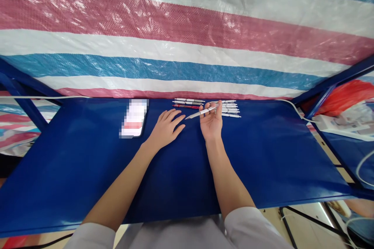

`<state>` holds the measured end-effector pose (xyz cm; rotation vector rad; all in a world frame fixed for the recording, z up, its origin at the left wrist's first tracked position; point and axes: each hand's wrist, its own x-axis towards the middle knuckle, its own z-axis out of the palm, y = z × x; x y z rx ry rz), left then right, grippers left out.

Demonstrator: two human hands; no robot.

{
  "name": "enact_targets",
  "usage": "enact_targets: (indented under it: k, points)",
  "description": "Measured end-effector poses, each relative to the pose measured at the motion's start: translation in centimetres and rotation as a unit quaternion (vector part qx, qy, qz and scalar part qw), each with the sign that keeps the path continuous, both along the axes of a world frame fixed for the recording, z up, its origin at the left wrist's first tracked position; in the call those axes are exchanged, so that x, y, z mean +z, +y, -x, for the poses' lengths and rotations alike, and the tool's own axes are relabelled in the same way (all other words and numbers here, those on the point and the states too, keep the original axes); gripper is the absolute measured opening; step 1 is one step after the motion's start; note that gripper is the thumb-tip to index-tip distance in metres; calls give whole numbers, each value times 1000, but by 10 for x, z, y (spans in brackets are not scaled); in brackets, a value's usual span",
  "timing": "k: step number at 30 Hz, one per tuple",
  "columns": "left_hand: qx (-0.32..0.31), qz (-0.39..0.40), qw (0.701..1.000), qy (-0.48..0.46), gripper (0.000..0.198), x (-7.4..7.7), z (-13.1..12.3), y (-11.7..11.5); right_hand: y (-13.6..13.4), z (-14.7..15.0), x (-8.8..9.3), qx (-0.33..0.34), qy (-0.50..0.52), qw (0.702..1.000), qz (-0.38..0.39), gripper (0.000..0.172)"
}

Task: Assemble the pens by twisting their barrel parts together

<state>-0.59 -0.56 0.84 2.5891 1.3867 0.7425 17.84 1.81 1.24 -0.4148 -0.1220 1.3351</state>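
Observation:
My right hand [210, 124] is turned palm up, its fingers closed on a white pen [201, 113] whose tip points left. My left hand [166, 129] hovers or rests just left of that tip with its fingers apart, holding nothing. Behind the hands, a red pen [187, 106] lies beside a few white and grey pens [188, 101]. Several white pens [232, 111] lie in a group past my right hand, partly hidden by it.
A phone [136, 118] with a lit, blurred screen lies on the blue table [175, 179] to the left. Striped plastic sheeting [187, 27] hangs behind it. White cables [288, 103] run along the back edge. At the right are a red bag [341, 95] and a white box [339, 126].

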Motion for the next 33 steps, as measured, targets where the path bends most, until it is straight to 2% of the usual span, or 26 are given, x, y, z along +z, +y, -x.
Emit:
enact_targets:
  k: [4,10,23,28,33]
  points:
    - [28,-30,996,85,47,-3,-7,1,0,-3,-3,15,76,996,-47,17]
    - [38,-31,993,109,52,-7,-16,-3,-4,-9,-13,21,146,983,-110,27]
    - [68,0,993,94,55,-20,-15,-4,6,-15,-16,-9,68,994,-84,28]
    - [70,13,995,70,55,-21,-16,-4,7,-13,-16,-10,49,995,-88,29]
    - [73,18,995,60,53,-21,-17,-5,7,-13,-17,-34,-8,998,-57,27]
